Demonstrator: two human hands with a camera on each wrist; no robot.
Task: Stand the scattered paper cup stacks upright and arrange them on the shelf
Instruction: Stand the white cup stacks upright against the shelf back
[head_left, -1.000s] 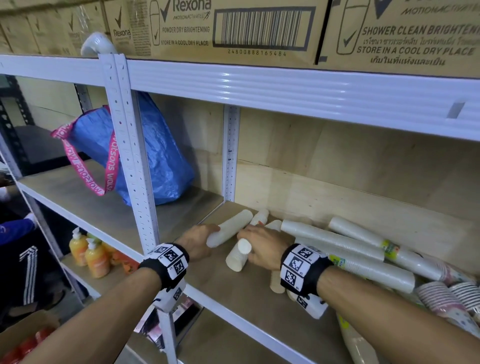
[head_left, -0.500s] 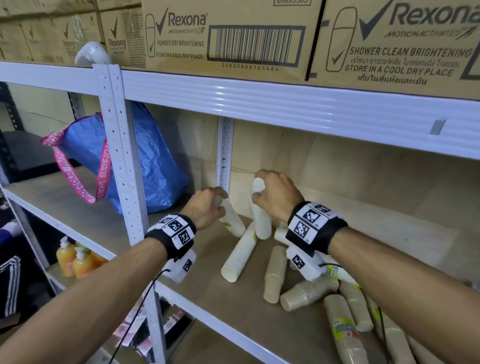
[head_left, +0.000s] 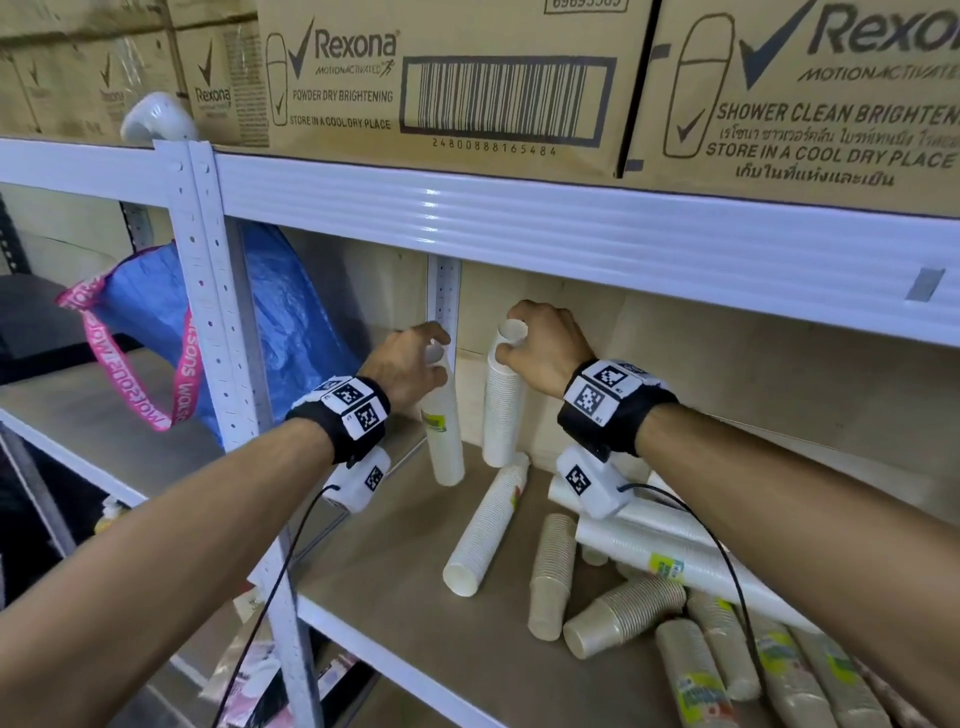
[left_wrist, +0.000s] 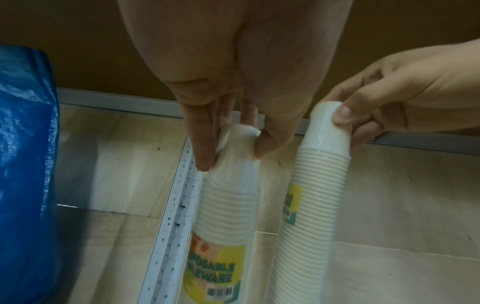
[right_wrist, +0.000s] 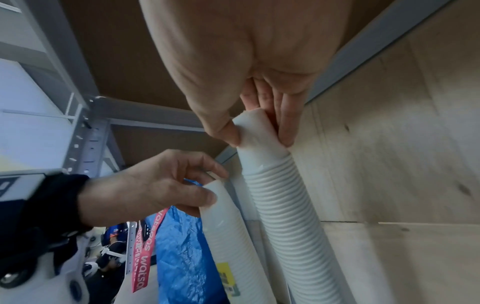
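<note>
Two wrapped white cup stacks stand nearly upright at the back left of the wooden shelf (head_left: 395, 582). My left hand (head_left: 410, 358) pinches the top of the left stack (head_left: 444, 441), which carries a yellow label (left_wrist: 215, 273). My right hand (head_left: 540, 343) pinches the top of the right stack (head_left: 503, 405), close to the plywood back wall. In the left wrist view the left hand (left_wrist: 233, 131) grips the left stack (left_wrist: 228, 205), with the right stack (left_wrist: 314, 216) beside it. In the right wrist view the right hand (right_wrist: 259, 123) grips the right stack (right_wrist: 285, 205).
Several more stacks lie on their sides on the shelf, one white (head_left: 488, 530) just in front, brown ones (head_left: 553, 571) and long white ones (head_left: 670, 551) to the right. A blue bag (head_left: 280, 332) sits beyond the white upright post (head_left: 218, 338). Cardboard boxes (head_left: 441, 78) fill the shelf above.
Both hands lifted a lying stack each from the shelf, tipped them upright and moved them toward the back left corner, where they now stand side by side.
</note>
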